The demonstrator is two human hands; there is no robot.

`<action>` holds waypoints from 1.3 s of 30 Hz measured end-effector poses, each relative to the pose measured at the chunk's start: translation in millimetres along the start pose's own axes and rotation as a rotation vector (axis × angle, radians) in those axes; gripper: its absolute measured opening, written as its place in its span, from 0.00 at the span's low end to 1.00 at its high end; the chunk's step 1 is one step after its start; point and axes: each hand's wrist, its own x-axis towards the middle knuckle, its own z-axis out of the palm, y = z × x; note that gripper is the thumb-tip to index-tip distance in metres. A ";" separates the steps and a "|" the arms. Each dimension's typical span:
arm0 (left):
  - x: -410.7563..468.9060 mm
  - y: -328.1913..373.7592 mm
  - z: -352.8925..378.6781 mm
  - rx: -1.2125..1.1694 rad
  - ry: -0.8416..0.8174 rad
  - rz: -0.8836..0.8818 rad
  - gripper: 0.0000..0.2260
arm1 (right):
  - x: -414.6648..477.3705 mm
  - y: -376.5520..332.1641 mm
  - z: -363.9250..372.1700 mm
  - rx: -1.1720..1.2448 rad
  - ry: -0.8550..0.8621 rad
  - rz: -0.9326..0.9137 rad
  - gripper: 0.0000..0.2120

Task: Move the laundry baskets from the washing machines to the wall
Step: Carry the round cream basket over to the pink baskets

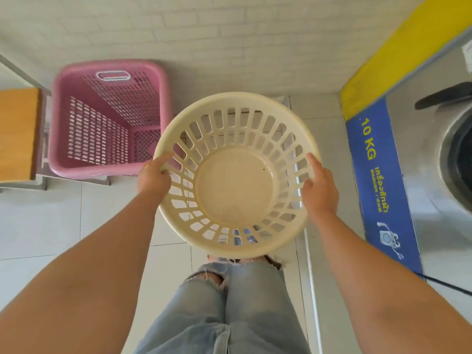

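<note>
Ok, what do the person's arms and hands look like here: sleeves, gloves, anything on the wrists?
Both arms are bare along all that shows, with no sleeve in view. The left hand and the right hand wear no gloves, and no watch, bracelet or ring shows. Below them, the legs are in light blue jeans with ripped knees.

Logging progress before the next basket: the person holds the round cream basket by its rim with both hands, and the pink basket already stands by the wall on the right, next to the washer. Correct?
Not quite. The head view shows the pink basket by the wall on the left, away from the washer. The rest holds: left hand and right hand hold the cream basket by its rim.
</note>
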 end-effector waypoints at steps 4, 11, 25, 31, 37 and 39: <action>47.4 26.2 13.1 0.015 0.008 -0.060 0.29 | 72.0 -18.8 7.6 -0.022 -0.048 -0.035 0.28; 126.7 57.8 47.8 0.105 -0.079 -0.148 0.30 | 171.9 -32.7 32.7 -0.093 -0.087 -0.047 0.28; 298.7 31.8 148.9 0.212 -0.074 -0.190 0.29 | 305.1 -20.7 173.1 -0.096 -0.097 -0.024 0.28; 346.0 -5.2 186.8 0.096 -0.057 -0.237 0.28 | 343.4 -10.0 232.1 -0.046 -0.118 -0.064 0.29; 375.9 -18.7 213.9 -0.001 -0.049 -0.274 0.31 | 369.3 -0.5 268.4 0.041 -0.183 -0.070 0.33; 386.3 -30.8 213.2 -0.028 -0.085 -0.290 0.33 | 376.1 2.3 273.5 0.053 -0.210 -0.058 0.35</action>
